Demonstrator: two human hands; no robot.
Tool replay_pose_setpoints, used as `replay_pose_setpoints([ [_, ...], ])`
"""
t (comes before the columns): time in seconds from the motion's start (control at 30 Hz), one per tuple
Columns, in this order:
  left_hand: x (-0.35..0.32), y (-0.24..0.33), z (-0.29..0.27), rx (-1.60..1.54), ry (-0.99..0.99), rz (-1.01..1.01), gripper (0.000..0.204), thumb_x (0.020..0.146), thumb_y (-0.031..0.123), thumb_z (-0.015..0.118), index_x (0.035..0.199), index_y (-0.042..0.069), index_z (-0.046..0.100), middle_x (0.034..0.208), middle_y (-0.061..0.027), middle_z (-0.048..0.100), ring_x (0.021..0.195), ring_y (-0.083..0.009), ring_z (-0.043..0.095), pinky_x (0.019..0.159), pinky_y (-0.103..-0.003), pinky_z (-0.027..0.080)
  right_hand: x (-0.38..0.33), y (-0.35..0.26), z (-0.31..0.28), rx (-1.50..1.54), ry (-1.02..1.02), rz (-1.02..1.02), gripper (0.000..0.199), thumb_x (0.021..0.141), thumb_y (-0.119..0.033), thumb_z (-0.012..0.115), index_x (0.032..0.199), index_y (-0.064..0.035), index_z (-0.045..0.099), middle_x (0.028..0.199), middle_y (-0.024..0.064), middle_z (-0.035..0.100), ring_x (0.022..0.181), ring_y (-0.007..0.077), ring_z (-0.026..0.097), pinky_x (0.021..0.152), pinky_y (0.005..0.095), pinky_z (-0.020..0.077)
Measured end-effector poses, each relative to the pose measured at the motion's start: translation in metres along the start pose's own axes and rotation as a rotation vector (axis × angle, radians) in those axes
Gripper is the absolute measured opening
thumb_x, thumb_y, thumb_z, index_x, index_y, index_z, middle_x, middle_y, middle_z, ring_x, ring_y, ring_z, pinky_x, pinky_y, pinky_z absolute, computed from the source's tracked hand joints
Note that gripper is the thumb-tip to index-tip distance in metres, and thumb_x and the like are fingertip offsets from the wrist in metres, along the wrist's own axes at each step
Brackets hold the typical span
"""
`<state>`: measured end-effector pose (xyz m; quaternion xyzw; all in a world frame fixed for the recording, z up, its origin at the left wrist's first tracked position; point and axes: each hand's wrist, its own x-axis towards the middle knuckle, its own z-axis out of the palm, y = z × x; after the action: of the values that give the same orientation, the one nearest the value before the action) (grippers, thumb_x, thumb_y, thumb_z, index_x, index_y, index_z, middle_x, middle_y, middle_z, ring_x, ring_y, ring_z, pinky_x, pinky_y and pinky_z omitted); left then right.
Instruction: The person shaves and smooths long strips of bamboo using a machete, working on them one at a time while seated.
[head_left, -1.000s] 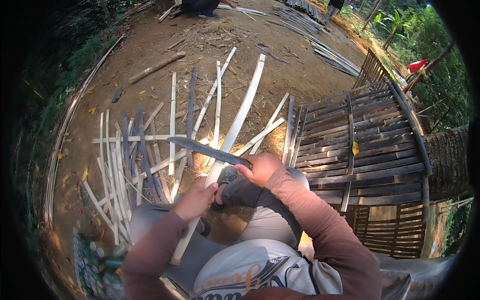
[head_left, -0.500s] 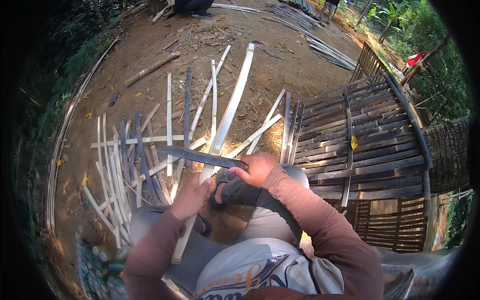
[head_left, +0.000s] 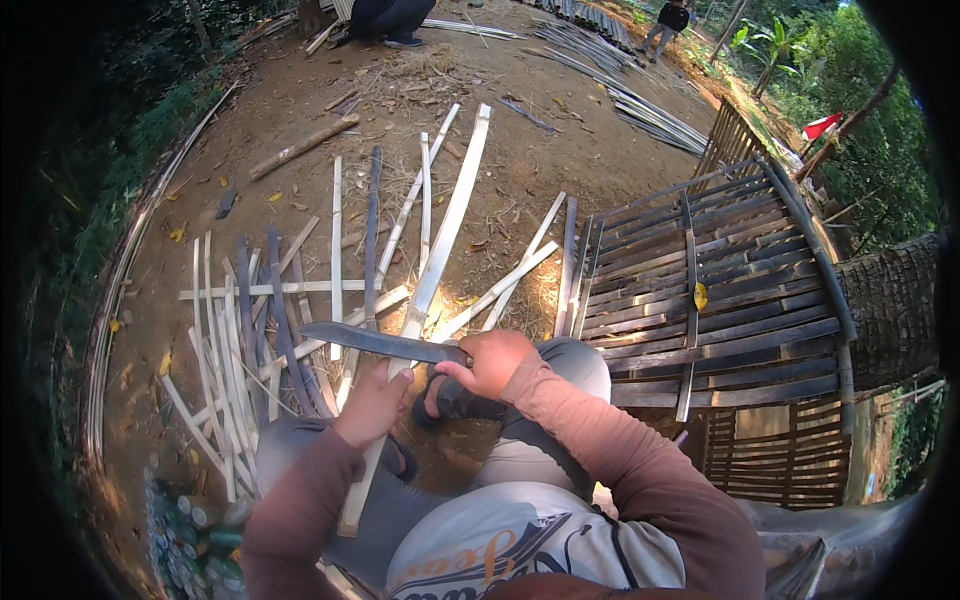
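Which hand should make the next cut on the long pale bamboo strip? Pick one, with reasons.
Right. The right hand grips the handle of the long dark machete blade, which lies across the long pale bamboo strip. The left hand is wrapped around the strip, steadying it.

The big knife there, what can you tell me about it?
The knife has a long, dark, dull metal blade that widens toward a blunt tip pointing to the person's left. It lies nearly level, crossing over a pale bamboo strip held by the left hand. The right hand wraps its handle, hiding it.
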<state>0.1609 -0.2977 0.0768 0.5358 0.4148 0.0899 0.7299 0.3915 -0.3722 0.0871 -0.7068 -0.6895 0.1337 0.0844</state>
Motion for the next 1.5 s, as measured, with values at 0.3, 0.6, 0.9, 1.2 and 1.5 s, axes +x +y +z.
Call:
replay_pose_setpoints([
  [0.3,0.003,-0.004,-0.006,0.017,-0.036,-0.069,0.021,0.108,0.029,0.051,0.109,0.008,0.051,0.07,0.0018,0.048,0.052,-0.0095,0.045,0.047,-0.028,0.04,0.001,0.006,-0.008,-0.035,0.024,0.063,0.065,0.099,-0.065,0.049,0.094,-0.005,0.075,0.083,0.0205,0.072,0.084,0.04,0.071,0.076,0.0506,0.0563],
  [0.6,-0.001,0.008,-0.003,0.028,-0.12,-0.048,0.021,0.109,0.029,0.048,0.109,0.009,0.051,0.068,0.0028,0.046,0.052,-0.009,0.044,0.048,-0.029,0.041,-0.005,0.007,-0.013,-0.059,-0.01,0.035,0.064,0.098,-0.064,0.051,0.092,-0.005,0.075,0.084,0.0188,0.073,0.085,0.04,0.072,0.077,0.0505,0.0566],
  [0.9,-0.007,0.005,0.006,-0.093,-0.117,-0.099,0.026,0.112,0.034,0.041,0.108,0.01,0.051,0.067,0.0048,0.04,0.052,-0.0064,0.036,0.047,-0.024,0.035,0.013,0.049,-0.006,0.026,0.069,0.166,0.064,0.096,-0.068,0.05,0.1,-0.0091,0.075,0.087,0.0173,0.074,0.089,0.0388,0.072,0.079,0.0509,0.0561],
  [1.2,0.0,-0.005,0.001,-0.423,-0.159,-0.27,0.037,0.113,0.043,0.037,0.109,0.009,0.051,0.065,0.0044,0.039,0.052,-0.0069,0.035,0.047,-0.024,0.034,0.064,0.178,-0.016,-0.016,-0.001,0.676,0.075,0.094,-0.072,0.051,0.12,-0.0048,0.073,0.116,0.0226,0.072,0.111,0.0392,0.068,0.097,0.0478,0.0525],
  [1.5,0.002,0.004,0.004,-0.492,-0.113,-0.226,0.042,0.111,0.051,0.039,0.11,0.01,0.05,0.065,0.0053,0.039,0.051,-0.0066,0.035,0.048,-0.024,0.033,0.043,0.244,0.056,-0.073,-0.49,0.782,0.068,0.08,-0.06,0.073,0.124,-0.0086,0.073,0.13,0.0169,0.07,0.121,0.0365,0.066,0.102,0.0462,0.0511],
])
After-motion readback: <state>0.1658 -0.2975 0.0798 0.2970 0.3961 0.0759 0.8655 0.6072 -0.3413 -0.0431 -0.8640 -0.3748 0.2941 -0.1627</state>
